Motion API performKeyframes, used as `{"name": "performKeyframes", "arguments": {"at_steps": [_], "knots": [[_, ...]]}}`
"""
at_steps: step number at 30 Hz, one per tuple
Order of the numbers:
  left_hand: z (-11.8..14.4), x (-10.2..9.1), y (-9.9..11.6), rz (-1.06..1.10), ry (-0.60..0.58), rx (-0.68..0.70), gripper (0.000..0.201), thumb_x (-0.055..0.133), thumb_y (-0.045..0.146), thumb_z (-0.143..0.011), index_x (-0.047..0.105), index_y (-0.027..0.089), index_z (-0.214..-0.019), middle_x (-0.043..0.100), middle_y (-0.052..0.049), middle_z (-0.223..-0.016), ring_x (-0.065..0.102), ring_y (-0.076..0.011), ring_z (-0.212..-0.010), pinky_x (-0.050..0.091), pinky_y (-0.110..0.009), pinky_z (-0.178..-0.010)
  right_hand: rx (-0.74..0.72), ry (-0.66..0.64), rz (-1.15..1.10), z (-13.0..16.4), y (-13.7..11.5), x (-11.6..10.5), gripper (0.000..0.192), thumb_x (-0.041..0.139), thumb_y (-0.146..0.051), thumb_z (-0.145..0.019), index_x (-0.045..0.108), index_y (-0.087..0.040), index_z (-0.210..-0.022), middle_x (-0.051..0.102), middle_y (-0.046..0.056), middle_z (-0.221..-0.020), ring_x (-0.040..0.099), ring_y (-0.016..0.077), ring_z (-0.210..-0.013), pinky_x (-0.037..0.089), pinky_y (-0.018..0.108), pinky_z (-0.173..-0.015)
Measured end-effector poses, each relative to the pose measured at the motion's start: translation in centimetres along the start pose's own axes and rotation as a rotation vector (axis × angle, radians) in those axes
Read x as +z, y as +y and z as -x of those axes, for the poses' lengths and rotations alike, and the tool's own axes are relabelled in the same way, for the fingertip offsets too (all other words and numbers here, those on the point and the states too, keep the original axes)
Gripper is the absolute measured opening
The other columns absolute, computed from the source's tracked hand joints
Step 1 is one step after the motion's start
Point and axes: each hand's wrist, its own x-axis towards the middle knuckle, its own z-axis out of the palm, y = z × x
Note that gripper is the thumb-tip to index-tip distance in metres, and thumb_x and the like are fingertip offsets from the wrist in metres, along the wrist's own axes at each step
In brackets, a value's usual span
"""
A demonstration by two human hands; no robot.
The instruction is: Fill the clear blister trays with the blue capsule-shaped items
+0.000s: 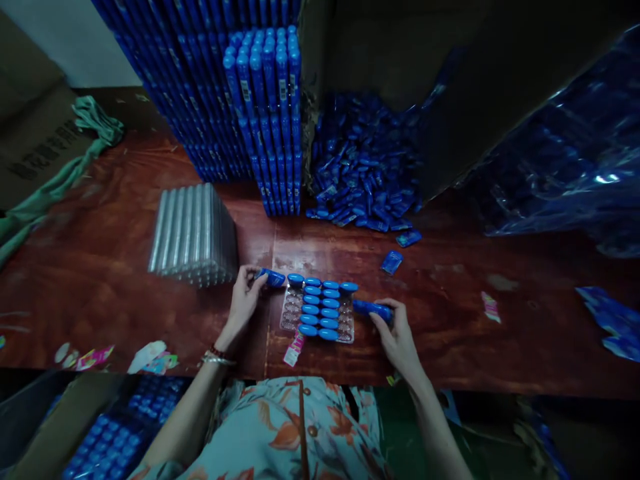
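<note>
Through the head camera I see the left hand [243,293] with its thumb and fingertips closed on a small blue capsule-shaped piece [273,277], held at the upper left corner of a clear plastic tray [291,312]. The right hand [397,333] has its fingers curled around a second blue piece [373,309], pinched just off the tray's right edge.

The tray lies flat on the reddish-brown wooden table [100,267], directly in front of me between the two hands. Its middle pockets hold two columns of blue pieces [320,309] lying crosswise; the left column of pockets looks unfilled, though the dim light makes that hard to confirm.

On the left wrist I see thin bracelets [216,357]. Below the hands, a floral-print shirt [300,433] fills the bottom of the view.

To the left of the tray, a stack of clear unfilled trays [193,233] stands on the table. Behind it, tall stacks of filled blue trays [240,100] rise at the far edge. To their right, a loose heap of blue pieces [365,167] spills from a dark cardboard box, with two strays [391,261] lying nearer the tray. A green cloth [60,173] trails along the far left, and blue plastic wrap [565,160] bunches at the right. Small printed paper scraps [295,348] lie near the table's front edge.
</note>
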Motion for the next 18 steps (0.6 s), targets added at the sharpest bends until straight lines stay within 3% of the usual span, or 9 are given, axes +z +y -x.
{"name": "performKeyframes", "arguments": {"at_steps": [2, 4, 7, 9, 12, 15, 18], "knots": [[1.5, -0.5, -0.7, 0.056, 0.014, -0.067, 0.031, 0.056, 0.043, -0.080, 0.043, 0.019, -0.095, 0.053, 0.003, -0.073, 0.053, -0.0095, -0.056, 0.042, -0.019, -0.053, -0.134, 0.019, 0.071, -0.5, -0.9, 1.0, 0.026, 0.053, -0.041, -0.086, 0.052, -0.021, -0.102, 0.060, 0.004, -0.091, 0.059, 0.0160, -0.077, 0.049, 0.030, -0.075], [2.4, -1.1, -1.1, -0.051, 0.002, -0.049, 0.031, 0.053, 0.041, -0.082, 0.043, 0.019, -0.101, 0.055, 0.001, -0.078, 0.056, -0.0117, -0.061, 0.045, -0.022, -0.058, -0.263, 0.002, 0.117, -1.2, -1.3, 1.5, 0.020, 0.051, -0.035, -0.088, 0.056, -0.021, -0.103, 0.061, 0.005, -0.096, 0.060, 0.0181, -0.089, 0.049, 0.033, -0.083], [3.0, -2.2, -1.0, -0.532, -0.041, 0.090, 0.031, 0.053, 0.038, -0.085, 0.049, 0.018, -0.107, 0.059, -0.009, -0.097, 0.058, -0.0218, -0.087, 0.047, -0.036, -0.079, -0.379, -0.038, 0.150, -1.7, -1.3, 1.3, 0.020, 0.045, -0.026, -0.092, 0.057, -0.023, -0.108, 0.060, 0.006, -0.103, 0.058, 0.0177, -0.098, 0.047, 0.034, -0.091], [2.8, -2.9, -0.6, -0.834, -0.097, 0.205, 0.038, 0.058, 0.039, -0.083, 0.052, 0.017, -0.113, 0.055, -0.015, -0.114, 0.053, -0.0286, -0.100, 0.045, -0.043, -0.085, -0.383, -0.034, 0.189, -1.7, -1.1, 0.9, 0.024, 0.043, -0.024, -0.093, 0.055, -0.023, -0.113, 0.060, 0.006, -0.106, 0.059, 0.0177, -0.099, 0.047, 0.034, -0.091], [1.7, -3.2, 0.3, -0.955, -0.386, 0.400, 0.051, 0.061, 0.033, -0.082, 0.043, 0.020, -0.129, 0.048, -0.013, -0.128, 0.049, -0.0279, -0.109, 0.044, -0.041, -0.090, -0.332, 0.011, 0.251, -1.3, -1.1, 0.6, 0.028, 0.046, -0.027, -0.092, 0.051, -0.022, -0.119, 0.061, 0.007, -0.106, 0.061, 0.0180, -0.093, 0.051, 0.033, -0.085], [0.3, -2.9, 1.1, -0.971, -0.715, 0.487, 0.042, 0.057, 0.021, -0.084, 0.047, 0.021, -0.125, 0.054, -0.009, -0.119, 0.053, -0.0233, -0.103, 0.044, -0.036, -0.088, -0.363, -0.055, 0.270, -1.4, -1.7, 0.8, 0.025, 0.047, -0.025, -0.092, 0.051, -0.023, -0.116, 0.062, 0.006, -0.105, 0.062, 0.0171, -0.092, 0.052, 0.031, -0.083], [-0.3, -2.8, 1.4, -1.035, -0.755, 0.480, 0.027, 0.060, 0.019, -0.081, 0.055, 0.017, -0.108, 0.058, -0.011, -0.107, 0.055, -0.0242, -0.093, 0.045, -0.036, -0.082, -0.472, -0.175, 0.305, -2.0, -2.6, 0.9, 0.022, 0.042, -0.019, -0.092, 0.053, -0.021, -0.112, 0.063, 0.007, -0.103, 0.060, 0.0179, -0.096, 0.050, 0.032, -0.086]]}}
